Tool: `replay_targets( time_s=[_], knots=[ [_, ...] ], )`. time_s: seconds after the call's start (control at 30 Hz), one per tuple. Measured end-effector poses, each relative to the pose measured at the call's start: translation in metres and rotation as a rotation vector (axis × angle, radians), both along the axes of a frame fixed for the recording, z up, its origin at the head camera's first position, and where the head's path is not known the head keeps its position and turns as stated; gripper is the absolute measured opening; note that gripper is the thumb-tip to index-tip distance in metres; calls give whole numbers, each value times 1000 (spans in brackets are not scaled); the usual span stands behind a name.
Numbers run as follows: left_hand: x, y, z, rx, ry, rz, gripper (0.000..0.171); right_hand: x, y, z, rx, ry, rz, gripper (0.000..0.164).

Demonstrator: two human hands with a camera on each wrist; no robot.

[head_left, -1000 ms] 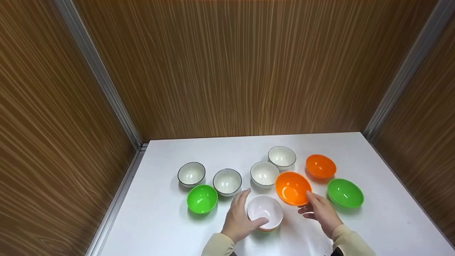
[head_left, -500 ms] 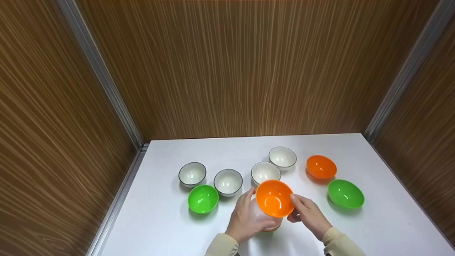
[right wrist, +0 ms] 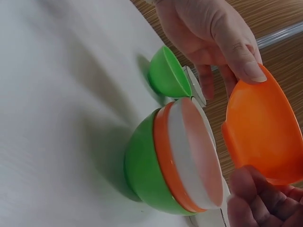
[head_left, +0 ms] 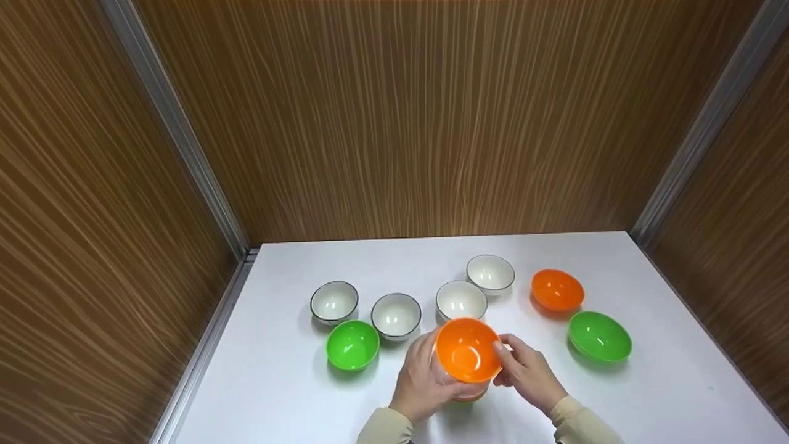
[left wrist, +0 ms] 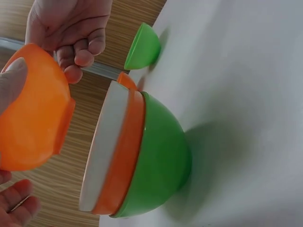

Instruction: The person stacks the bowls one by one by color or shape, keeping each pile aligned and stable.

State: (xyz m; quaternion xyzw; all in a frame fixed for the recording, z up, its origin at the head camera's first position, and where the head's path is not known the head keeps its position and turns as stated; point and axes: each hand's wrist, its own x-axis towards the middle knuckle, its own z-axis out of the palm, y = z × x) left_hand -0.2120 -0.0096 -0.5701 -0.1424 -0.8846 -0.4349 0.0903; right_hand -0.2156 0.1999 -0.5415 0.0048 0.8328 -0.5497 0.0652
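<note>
Both hands hold an orange bowl (head_left: 467,350), tilted with its inside toward the head camera. My left hand (head_left: 419,382) curls round its left side, the thumb across the near side. At the right rim my right hand (head_left: 527,373) pinches it between thumb and fingers. Just below is a nested stack: a white bowl (left wrist: 106,142) on top, an orange bowl (left wrist: 124,156) beneath it and a green bowl (left wrist: 163,156) at the bottom, on the table. Both wrist views show a gap between the held bowl and the stack. From the head, the held bowl and left hand mostly hide the stack.
Several white bowls with dark rims, one of them a white bowl (head_left: 396,316), stand behind the hands. A green bowl (head_left: 352,345) is to the left. On the right are another orange bowl (head_left: 557,290) and a green bowl (head_left: 599,336). Wood-grain panels (head_left: 431,123) enclose the white table (head_left: 259,370).
The right hand has carried the orange bowl left and toward the body, over the stack. The left hand, earlier beside the white bowl, has come round the orange bowl.
</note>
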Motion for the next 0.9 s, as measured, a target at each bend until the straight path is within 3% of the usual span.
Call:
replay_targets(
  time_s=[0.2, 0.4, 0.67, 0.9],
  knots=[
    [-1, -2, -10, 16, 49, -4, 103, -6, -1, -5, 158, 52, -79, 34],
    [-2, -3, -20, -10, 8, 9, 104, -9, -4, -10, 216, 44, -104, 27],
    [-1, -4, -29, -50, -70, 10, 109, -10, -5, -20, 315, 128, -111, 15],
    [-2, -4, -35, -44, -112, 2, 110, -13, -2, -25, 346, 77, -89, 19]
  ],
)
